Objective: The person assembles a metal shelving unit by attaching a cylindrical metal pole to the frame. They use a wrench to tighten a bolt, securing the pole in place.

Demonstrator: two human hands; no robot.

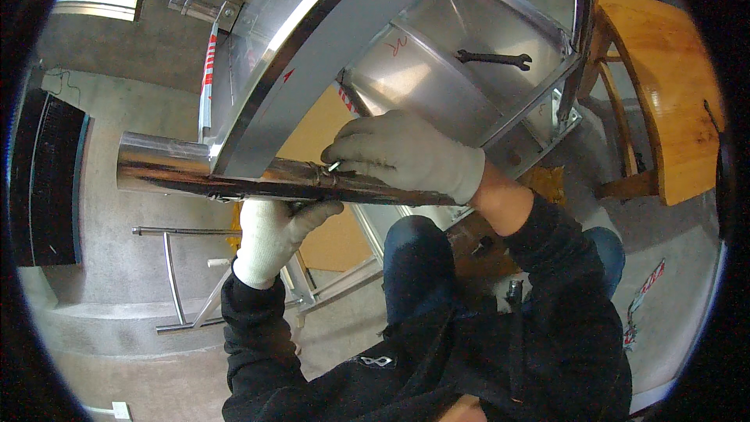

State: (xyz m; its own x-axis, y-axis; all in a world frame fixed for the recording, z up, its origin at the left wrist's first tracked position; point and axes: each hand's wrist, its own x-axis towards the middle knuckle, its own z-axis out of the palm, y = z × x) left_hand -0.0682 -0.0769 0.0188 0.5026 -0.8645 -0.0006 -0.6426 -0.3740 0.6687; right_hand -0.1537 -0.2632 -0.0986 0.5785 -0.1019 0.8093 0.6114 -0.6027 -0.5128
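A polished round metal tube (164,162) runs across in front of me, against the lower edge of a large steel frame (312,55). My left hand (273,238), in a white knit glove, reaches up to the tube's underside. Its thumb points right along the lower edge; the other fingers are hidden behind the tube. My right hand (406,152), in a greyish-white glove, lies over the tube. Its bent fingertips close on a small bright piece (334,166) at the tube's surface, too small to name. A dark open-ended wrench (494,60) rests on the sheet-metal panel (422,86) beyond.
A wooden chair (664,94) stands at the right. Below left, a tubular metal frame (173,277) is near the floor. A black slatted unit (51,180) is at the far left. Cardboard (332,242) shows behind the tube, and a strip of red-white tape (647,289) lies at lower right.
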